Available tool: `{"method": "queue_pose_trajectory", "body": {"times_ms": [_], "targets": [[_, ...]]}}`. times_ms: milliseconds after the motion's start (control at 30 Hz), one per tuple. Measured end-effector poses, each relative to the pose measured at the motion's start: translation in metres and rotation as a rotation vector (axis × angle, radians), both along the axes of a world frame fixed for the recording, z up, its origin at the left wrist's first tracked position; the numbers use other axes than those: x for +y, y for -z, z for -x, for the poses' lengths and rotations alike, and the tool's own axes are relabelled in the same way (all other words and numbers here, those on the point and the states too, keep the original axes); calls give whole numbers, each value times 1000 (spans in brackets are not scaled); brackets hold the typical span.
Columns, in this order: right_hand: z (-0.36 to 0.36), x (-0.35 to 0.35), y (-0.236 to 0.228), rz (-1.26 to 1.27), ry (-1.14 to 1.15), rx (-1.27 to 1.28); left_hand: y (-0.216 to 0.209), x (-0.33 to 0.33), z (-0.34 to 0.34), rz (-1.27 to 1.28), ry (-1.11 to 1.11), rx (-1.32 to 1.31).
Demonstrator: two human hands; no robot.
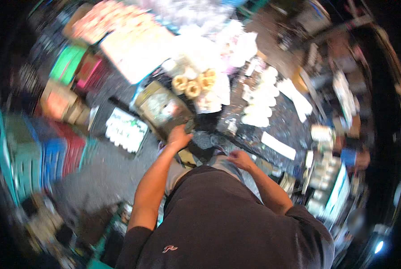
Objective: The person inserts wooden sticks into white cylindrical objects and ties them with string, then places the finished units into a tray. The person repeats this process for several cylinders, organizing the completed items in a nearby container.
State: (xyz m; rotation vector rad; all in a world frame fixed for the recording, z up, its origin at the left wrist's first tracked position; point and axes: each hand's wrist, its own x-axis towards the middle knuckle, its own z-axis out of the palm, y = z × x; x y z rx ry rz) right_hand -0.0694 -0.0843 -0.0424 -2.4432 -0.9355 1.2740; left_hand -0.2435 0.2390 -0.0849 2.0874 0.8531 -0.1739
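My left hand [179, 138] is closed on the near rim of an open cardboard box [147, 102], its fingers at the box's near right corner. Pale, greyish contents lie inside that box; blur hides what they are. My right hand [241, 159] hangs low in front of my right thigh, apart from the box, and nothing shows in it. Its fingers are too smeared to read. Just left of the box stands a dark tray [101, 117] with rows of small white pieces. Several yellow rings [192, 88] lie beyond the box's right side.
Stacked green, blue and red plastic crates [52, 154] stand at left. A dark work surface [290, 130] on the right bears rows of pale rounded pieces [259, 101] and a white strip [278, 145]. Far left, orange-pink pieces [113, 20] fill a large container. Shelved goods [324, 175] line the right.
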Motion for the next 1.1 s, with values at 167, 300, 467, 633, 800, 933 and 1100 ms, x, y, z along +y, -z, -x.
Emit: {"method": "queue_pose_trajectory", "body": {"times_ms": [167, 300, 467, 633, 800, 933, 1100], "targets": [[51, 46, -8, -226, 318, 31, 27, 80, -4, 40, 35, 80], [74, -4, 20, -133, 432, -153, 47, 107, -27, 141, -24, -36], [135, -89, 83, 120, 929, -131, -31, 101, -68, -324, 461, -12], [252, -222, 181, 301, 588, -216, -13, 56, -93, -819, 841, -358], [269, -137, 113, 201, 578, -30, 8, 89, -100, -837, 885, -137], [276, -138, 101, 193, 862, -41, 3, 59, -119, -667, 681, -234], [230, -156, 104, 91, 1057, 50, -7, 60, -123, -451, 374, -318]]}}
